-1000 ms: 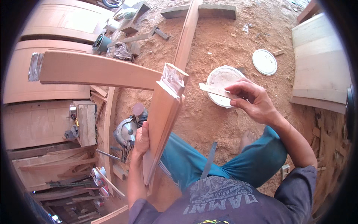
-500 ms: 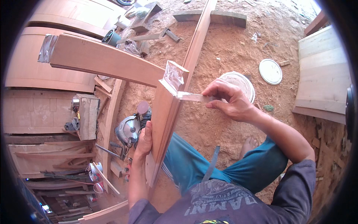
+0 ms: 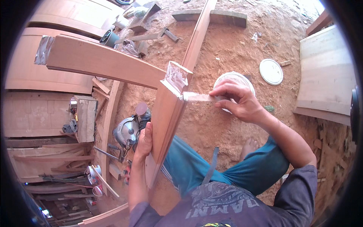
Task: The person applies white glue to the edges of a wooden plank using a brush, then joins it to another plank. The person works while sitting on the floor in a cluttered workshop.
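My left hand (image 3: 144,142) is wrapped around the side of a reddish-brown wooden beam (image 3: 168,108), holding it up at an angle in front of me. White paste (image 3: 176,77) coats the notched end of this beam, where a longer rail (image 3: 102,58) meets it from the left. Between the thumb and fingers of my right hand (image 3: 244,104) is a thin flat spreader (image 3: 200,97) smeared with white. Its tip touches the pasted corner of the beam. A round white tub (image 3: 221,78) stands on the ground, partly hidden behind my right hand.
A circular saw (image 3: 126,130) lies left of my left hand. Farther off are a hammer (image 3: 169,34), a white lid (image 3: 271,72) and a long wooden bar (image 3: 199,39) on a block. Wooden panels (image 3: 45,56) line the left; a pale board (image 3: 323,72) stands at right.
The beam and my right hand with the spreader have shifted slightly rightward over the ground. The spreader's tip stays at the pasted corner, and my left hand keeps its hold.
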`<state>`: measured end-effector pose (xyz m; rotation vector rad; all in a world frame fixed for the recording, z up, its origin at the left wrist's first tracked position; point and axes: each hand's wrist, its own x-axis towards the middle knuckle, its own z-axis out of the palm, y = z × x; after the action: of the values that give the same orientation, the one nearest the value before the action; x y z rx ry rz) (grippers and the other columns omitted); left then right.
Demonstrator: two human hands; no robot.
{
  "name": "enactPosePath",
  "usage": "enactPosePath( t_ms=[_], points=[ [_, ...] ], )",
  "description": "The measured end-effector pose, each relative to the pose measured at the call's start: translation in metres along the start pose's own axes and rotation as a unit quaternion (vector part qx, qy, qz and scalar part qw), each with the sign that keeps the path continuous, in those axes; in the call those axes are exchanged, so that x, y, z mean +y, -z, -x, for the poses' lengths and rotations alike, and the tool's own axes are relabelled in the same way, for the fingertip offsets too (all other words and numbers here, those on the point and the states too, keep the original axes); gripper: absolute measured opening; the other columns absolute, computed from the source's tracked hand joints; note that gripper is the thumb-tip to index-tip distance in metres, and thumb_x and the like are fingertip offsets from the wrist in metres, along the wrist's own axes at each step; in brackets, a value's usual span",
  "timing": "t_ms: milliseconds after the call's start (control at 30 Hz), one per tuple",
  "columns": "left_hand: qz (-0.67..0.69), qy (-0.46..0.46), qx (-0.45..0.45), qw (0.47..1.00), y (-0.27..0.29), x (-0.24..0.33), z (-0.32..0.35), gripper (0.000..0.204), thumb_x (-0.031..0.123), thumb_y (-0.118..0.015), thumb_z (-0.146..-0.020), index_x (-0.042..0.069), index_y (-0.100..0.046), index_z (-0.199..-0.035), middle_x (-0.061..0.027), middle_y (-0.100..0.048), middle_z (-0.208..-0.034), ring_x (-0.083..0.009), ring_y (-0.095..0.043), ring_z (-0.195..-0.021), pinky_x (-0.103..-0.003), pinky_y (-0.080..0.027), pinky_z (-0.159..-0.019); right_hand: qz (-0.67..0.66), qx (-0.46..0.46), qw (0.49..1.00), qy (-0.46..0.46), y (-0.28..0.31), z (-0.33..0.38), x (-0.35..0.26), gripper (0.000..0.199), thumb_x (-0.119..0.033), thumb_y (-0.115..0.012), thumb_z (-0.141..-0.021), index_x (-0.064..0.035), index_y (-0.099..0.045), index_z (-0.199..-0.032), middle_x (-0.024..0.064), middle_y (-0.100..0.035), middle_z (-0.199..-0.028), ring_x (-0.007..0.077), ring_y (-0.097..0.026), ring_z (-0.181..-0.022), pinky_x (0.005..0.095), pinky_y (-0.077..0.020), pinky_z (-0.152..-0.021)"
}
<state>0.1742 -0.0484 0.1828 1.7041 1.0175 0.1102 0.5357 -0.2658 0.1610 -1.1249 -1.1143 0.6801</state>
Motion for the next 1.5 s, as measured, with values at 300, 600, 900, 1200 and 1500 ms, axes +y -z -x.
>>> enactPosePath(
  t_ms=[300, 600, 900, 1200, 1500],
  points=[
    [0.250, -0.019, -0.009, 0.968, 0.086, -0.032, 0.018, 0.067, 0.069, -0.059, -0.111, 0.013, -0.065, -0.147, -0.0070, -0.074, -0.123, -0.0224, -0.071, -0.103, -0.039, -0.059, -0.093, 0.091, 0.029, 0.995, -0.040, 0.031, 0.018, 0.019, 0.031, 0.005, -0.080, -0.101, -0.0026, -0.078, -0.131, 0.0049, -0.077, -0.123, 0.0121, -0.072, -0.115, 0.0315, -0.0594, -0.102],
    [0.182, -0.380, 0.072, 0.904, 0.255, 0.156, 0.168, 0.026, 0.031, -0.061, -0.115, 0.005, -0.065, -0.112, -0.0070, -0.070, -0.092, -0.0242, -0.067, -0.085, -0.042, -0.054, -0.082, 0.074, 0.070, 0.984, -0.146, 0.048, 0.029, 0.020, 0.036, -0.006, -0.074, -0.110, -0.0012, -0.072, -0.146, 0.0049, -0.078, -0.121, 0.0101, -0.070, -0.108, 0.0282, -0.0568, -0.098],
    [0.370, -0.400, 0.224, 0.808, 0.306, 0.077, 0.244, 0.039, 0.044, -0.069, -0.099, 0.005, -0.072, -0.096, -0.0061, -0.072, -0.090, -0.0231, -0.067, -0.089, -0.041, -0.051, -0.092, 0.020, 0.080, 0.977, -0.198, 0.028, 0.025, -0.021, 0.036, -0.007, -0.075, -0.110, -0.0004, -0.073, -0.146, 0.0053, -0.081, -0.121, 0.0106, -0.073, -0.109, 0.0286, -0.0586, -0.099],
    [0.545, -0.266, 0.203, 0.769, 0.250, -0.131, 0.130, 0.032, 0.042, -0.079, -0.085, 0.010, -0.076, -0.083, -0.0064, -0.074, -0.085, -0.0302, -0.070, -0.089, -0.045, -0.057, -0.090, -0.053, 0.202, 0.950, -0.234, -0.067, 0.067, -0.091, 0.031, 0.005, -0.076, -0.105, -0.0024, -0.072, -0.135, 0.0044, -0.075, -0.121, 0.0108, -0.074, -0.109, 0.0272, -0.0606, -0.097],
    [0.675, -0.200, 0.176, 0.688, 0.173, -0.184, 0.070, 0.037, 0.042, -0.079, -0.079, 0.006, -0.076, -0.086, -0.0094, -0.076, -0.085, -0.0291, -0.072, -0.088, -0.043, -0.058, -0.091, -0.032, 0.264, 0.926, -0.269, -0.151, 0.109, -0.024, 0.028, 0.000, -0.081, -0.101, -0.0010, -0.073, -0.128, 0.0069, -0.075, -0.113, 0.0156, -0.077, -0.111, 0.0326, -0.0622, -0.098]
  ],
)
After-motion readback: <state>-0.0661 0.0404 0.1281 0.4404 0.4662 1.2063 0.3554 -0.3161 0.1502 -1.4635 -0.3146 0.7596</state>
